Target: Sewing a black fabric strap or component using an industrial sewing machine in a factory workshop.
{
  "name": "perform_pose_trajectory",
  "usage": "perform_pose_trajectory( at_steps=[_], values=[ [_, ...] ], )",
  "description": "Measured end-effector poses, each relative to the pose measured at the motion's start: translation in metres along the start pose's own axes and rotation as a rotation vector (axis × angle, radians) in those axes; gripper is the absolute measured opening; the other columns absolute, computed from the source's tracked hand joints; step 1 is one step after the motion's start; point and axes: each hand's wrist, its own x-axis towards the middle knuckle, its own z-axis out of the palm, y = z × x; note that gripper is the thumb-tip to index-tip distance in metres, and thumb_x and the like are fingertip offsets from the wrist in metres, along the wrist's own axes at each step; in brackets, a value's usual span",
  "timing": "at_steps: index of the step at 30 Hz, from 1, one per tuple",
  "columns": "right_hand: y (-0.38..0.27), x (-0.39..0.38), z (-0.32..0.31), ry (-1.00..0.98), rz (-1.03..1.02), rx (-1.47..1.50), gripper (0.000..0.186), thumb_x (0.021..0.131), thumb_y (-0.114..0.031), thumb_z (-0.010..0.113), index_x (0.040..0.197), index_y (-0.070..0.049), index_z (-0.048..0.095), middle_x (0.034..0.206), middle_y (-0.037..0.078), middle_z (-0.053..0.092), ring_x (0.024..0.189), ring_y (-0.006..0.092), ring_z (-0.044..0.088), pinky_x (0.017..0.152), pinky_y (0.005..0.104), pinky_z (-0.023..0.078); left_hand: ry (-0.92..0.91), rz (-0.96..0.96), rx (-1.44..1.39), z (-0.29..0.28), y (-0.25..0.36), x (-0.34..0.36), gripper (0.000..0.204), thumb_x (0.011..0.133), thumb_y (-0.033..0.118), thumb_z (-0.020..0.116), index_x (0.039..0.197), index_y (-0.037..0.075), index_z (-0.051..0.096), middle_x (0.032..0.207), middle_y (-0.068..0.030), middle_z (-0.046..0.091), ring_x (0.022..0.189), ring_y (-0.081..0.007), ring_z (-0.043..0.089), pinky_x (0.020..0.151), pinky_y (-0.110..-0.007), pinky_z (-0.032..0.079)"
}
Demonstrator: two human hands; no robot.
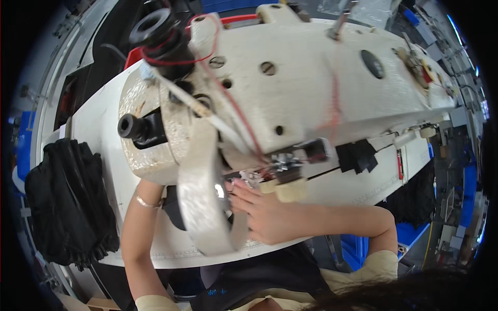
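Note:
A cream-white sewing machine (306,72) fills the upper middle and hides much of what lies under its head. My left forearm, with a bracelet (147,203) at the wrist, reaches beneath the machine head on the left; the fingers of that hand are hidden. Close by is a piece of black fabric (175,208), partly covered by a glossy white band (199,197) that loops down in front. My right hand (272,216) lies beside the needle area, fingers stretched out toward the metal parts (251,178) there. I see nothing gripped in it.
A pile of black fabric (70,202) lies on the left of the white table (365,189). Black scraps (357,156) rest under the machine arm, with more black cloth (412,199) at the right edge. Red thread (334,98) runs along the machine. A blue bin (355,251) stands below right.

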Motion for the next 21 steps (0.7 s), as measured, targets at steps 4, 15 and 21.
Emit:
perform_pose_trajectory(
  at_steps=[4, 15, 21],
  values=[
    [0.002, -0.032, -0.045, 0.273, 0.226, 0.206, 0.028, 0.082, -0.013, 0.064, 0.106, 0.002, 0.064, 0.101, 0.016, 0.066, 0.098, 0.0313, 0.063, 0.087, 0.0436, 0.051, 0.04, -0.143, -0.124, -0.026, 0.022, -0.024, 0.024, 0.085, 0.004, 0.065, 0.109, 0.002, 0.067, 0.104, -0.0149, 0.066, 0.098, -0.0315, 0.061, 0.088, -0.035, 0.047],
    [0.17, -0.084, -0.075, 0.239, 0.727, -0.891, 0.024, 0.082, -0.014, 0.059, 0.102, 0.001, 0.061, 0.104, 0.019, 0.061, 0.101, 0.0337, 0.057, 0.085, 0.0483, 0.045, 0.018, 0.218, -0.159, 0.013, 0.165, -0.055, 0.019, 0.081, -0.001, 0.068, 0.101, 0.001, 0.069, 0.099, -0.0115, 0.062, 0.089, -0.025, 0.058, 0.071, -0.033, 0.049],
    [0.164, -0.077, -0.08, 0.371, 0.733, -0.737, 0.027, 0.084, -0.015, 0.059, 0.106, 0.001, 0.061, 0.109, 0.021, 0.059, 0.106, 0.0359, 0.054, 0.089, 0.0506, 0.042, -0.133, 0.34, -0.101, 0.087, 0.167, 0.031, 0.04, 0.086, -0.003, 0.053, 0.125, -0.007, 0.049, 0.117, -0.0251, 0.057, 0.109, -0.0418, 0.055, 0.095, -0.044, 0.045]
  ],
)
